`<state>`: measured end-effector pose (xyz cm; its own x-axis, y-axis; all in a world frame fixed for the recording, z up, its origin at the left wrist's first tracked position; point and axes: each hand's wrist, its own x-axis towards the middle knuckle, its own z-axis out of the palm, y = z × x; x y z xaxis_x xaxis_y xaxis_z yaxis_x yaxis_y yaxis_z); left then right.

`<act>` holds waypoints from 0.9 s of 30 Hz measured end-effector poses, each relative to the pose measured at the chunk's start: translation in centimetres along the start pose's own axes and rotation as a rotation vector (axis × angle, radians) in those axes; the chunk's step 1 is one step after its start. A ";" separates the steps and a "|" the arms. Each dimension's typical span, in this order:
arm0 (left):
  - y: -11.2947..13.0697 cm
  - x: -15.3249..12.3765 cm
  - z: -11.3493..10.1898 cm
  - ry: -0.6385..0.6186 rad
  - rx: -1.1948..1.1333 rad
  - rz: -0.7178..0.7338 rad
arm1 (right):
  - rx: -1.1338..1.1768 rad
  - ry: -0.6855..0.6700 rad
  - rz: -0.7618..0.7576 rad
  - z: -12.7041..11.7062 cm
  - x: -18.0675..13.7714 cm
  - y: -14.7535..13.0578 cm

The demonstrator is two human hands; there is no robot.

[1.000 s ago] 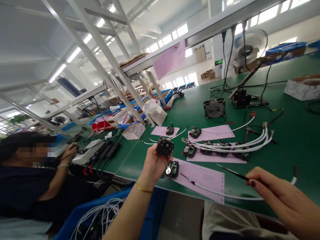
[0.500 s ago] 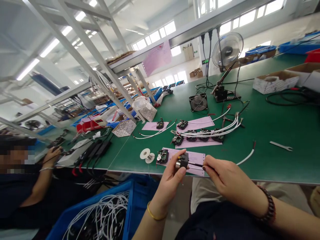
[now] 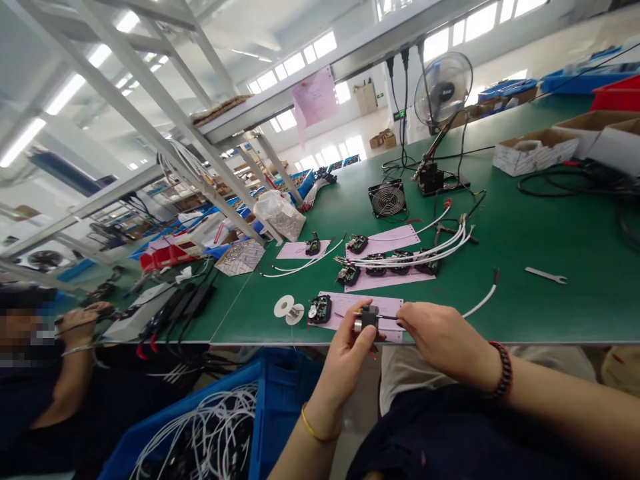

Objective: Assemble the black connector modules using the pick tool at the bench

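Green table (image 3: 525,233) carried circuit boards on pink sheets. Off its near edge, the left hand (image 3: 347,357) was clamped around a small black module (image 3: 367,319). The right hand (image 3: 443,337), pinched shut on thin tweezers (image 3: 387,318), lay directly to the module's right; the tweezers' long axis ran level, tip pointing left into the module.

Bright, even daylight pours through the high windows (image 3: 305,60) and ceiling strip lights (image 3: 70,90), which blow out to white. The green table (image 3: 550,233) shows almost no shadows. Straight frame bars bow and lean at the edges (wide-angle stretch), and far detail is soft.
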<state>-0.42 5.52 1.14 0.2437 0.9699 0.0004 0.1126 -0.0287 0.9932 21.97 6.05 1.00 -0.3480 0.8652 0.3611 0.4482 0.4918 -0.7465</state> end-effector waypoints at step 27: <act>1.8 -0.9 0.3 -0.117 -0.016 0.013 | 0.230 -0.320 0.067 -0.4 0.1 0.3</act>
<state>-0.19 4.48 2.94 0.3562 0.9344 0.0007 0.0930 -0.0362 0.9950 22.45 6.34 1.05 -0.5796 0.8024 0.1420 0.2952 0.3692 -0.8812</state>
